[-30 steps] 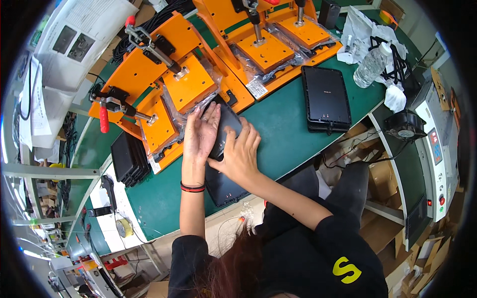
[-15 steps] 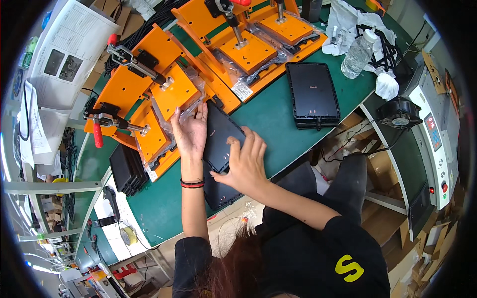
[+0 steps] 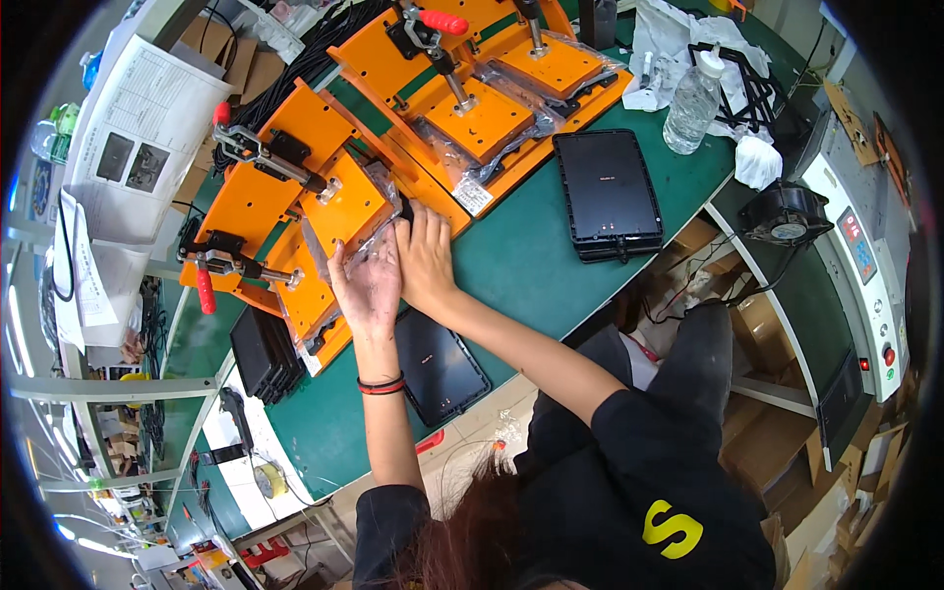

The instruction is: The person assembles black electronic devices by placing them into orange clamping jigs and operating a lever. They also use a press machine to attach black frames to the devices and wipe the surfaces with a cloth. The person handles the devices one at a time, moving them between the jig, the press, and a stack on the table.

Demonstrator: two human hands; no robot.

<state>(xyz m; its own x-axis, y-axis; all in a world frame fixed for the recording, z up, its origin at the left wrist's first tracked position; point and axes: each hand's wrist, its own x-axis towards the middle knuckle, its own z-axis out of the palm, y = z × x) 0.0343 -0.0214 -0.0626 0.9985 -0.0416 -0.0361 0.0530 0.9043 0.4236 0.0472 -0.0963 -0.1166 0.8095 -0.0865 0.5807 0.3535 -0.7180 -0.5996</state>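
Note:
My left hand (image 3: 370,291) is palm up at the near edge of an orange clamp fixture (image 3: 346,208), its fingers stretched out beside the plastic film. Next to it, my right hand (image 3: 425,258) lies with fingers extended along the fixture's right edge, touching or nearly touching the left hand. Whatever lies under the fingers and the clamp plate is hidden; only a dark bit shows at the fingertips. Below the hands, a flat black panel (image 3: 442,369) rests on the green table (image 3: 516,280), partly covered by my forearms.
A second orange fixture (image 3: 482,123) stands behind to the right. Black panels (image 3: 608,192) are stacked at right, with more black parts (image 3: 265,354) at left. A clear bottle (image 3: 692,106), a small fan (image 3: 787,214) and a control box (image 3: 865,251) are farther right.
The black panel that was under my right hand is no longer visible. My right hand has moved up and left to the fixture, beside my left hand, uncovering more of the lower panel.

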